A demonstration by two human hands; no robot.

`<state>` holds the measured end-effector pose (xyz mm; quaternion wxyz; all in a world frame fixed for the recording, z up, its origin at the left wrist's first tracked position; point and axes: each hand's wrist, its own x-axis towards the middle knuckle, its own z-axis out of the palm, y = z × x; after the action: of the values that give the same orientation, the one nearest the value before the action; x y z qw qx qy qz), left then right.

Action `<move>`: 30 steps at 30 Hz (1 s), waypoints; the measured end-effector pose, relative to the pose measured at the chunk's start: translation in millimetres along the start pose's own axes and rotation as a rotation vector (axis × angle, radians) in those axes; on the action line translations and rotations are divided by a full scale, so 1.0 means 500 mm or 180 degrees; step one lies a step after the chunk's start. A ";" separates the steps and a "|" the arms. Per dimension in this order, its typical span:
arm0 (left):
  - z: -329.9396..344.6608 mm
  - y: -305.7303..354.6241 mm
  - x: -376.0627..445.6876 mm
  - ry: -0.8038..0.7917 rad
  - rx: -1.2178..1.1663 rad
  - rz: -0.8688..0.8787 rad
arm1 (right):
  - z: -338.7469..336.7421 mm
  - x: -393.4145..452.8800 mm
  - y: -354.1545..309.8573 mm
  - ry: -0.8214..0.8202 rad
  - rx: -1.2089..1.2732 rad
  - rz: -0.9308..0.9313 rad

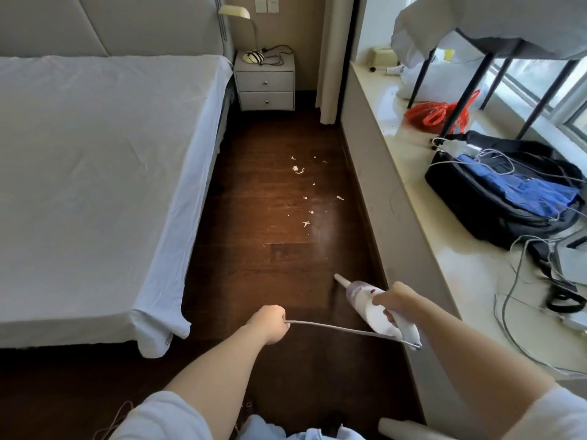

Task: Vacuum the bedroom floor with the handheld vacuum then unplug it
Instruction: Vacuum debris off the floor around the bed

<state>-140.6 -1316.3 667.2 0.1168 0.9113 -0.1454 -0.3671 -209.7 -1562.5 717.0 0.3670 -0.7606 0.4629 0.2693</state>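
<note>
I see both bare forearms reaching forward and down from pale short sleeves. My left hand (270, 323) is curled into a fist, knuckles up, pinching the cord (333, 327) that runs across to the other side. My right hand (395, 301) sits a little further forward and to the right, fingers wrapped round the handle of the vacuum (378, 308), wrist bent slightly downward.

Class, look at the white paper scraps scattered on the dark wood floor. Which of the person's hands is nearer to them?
Right. The right hand, gripping the vacuum, sits just below the paper scraps, nozzle pointing toward them. The left hand, holding the cord, is lower and further left.
</note>
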 end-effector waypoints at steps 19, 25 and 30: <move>-0.179 -0.328 0.013 0.0095 0.0078 -0.0228 | 0.350 -0.026 -0.284 -0.0212 -0.0712 -0.0338; -0.188 -0.279 0.047 0.0106 0.0058 -0.0005 | 0.292 -0.002 -0.282 -0.0044 -0.0410 -0.0211; -0.184 -0.207 0.066 0.0044 0.0070 0.0059 | 0.221 0.030 -0.243 0.0016 -0.0266 0.0099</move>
<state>-34.6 -1221.7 677.8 0.1112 0.9137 -0.1571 -0.3580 -101.6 -1444.4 678.7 0.3295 -0.7686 0.4640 0.2922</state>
